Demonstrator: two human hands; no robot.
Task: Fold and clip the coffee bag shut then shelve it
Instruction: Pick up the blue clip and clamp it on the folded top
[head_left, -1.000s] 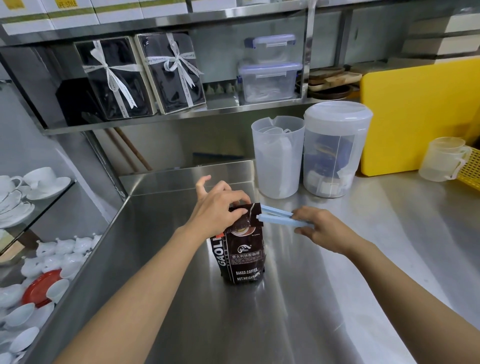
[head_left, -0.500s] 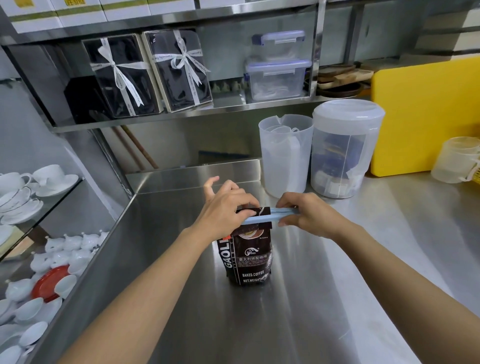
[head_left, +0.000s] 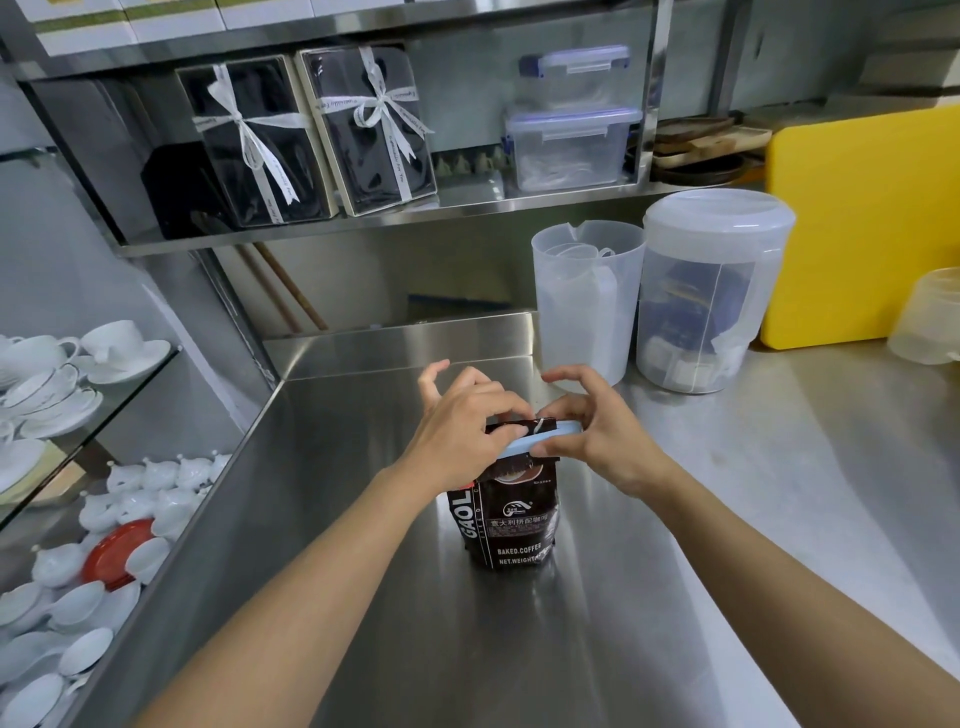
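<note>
A dark brown coffee bag (head_left: 511, 525) stands upright on the steel counter (head_left: 675, 597), its top folded over. A light blue clip (head_left: 535, 441) lies across that fold. My left hand (head_left: 462, 431) pinches the bag's folded top and the clip's left end. My right hand (head_left: 597, 436) presses on the clip's right end with thumb and fingers, its other fingers spread above. The fold itself is mostly hidden by both hands.
Behind the bag stand a clear jug (head_left: 584, 306) and a lidded clear container (head_left: 711, 291). A yellow board (head_left: 862, 223) leans at the right. The shelf (head_left: 363, 221) above holds two ribboned gift boxes and stacked plastic boxes. White cups and teapots (head_left: 67, 395) fill the left racks.
My right hand brought the blue clip from the right onto the folded bag top and now presses it there. My left hand stayed on the fold.
</note>
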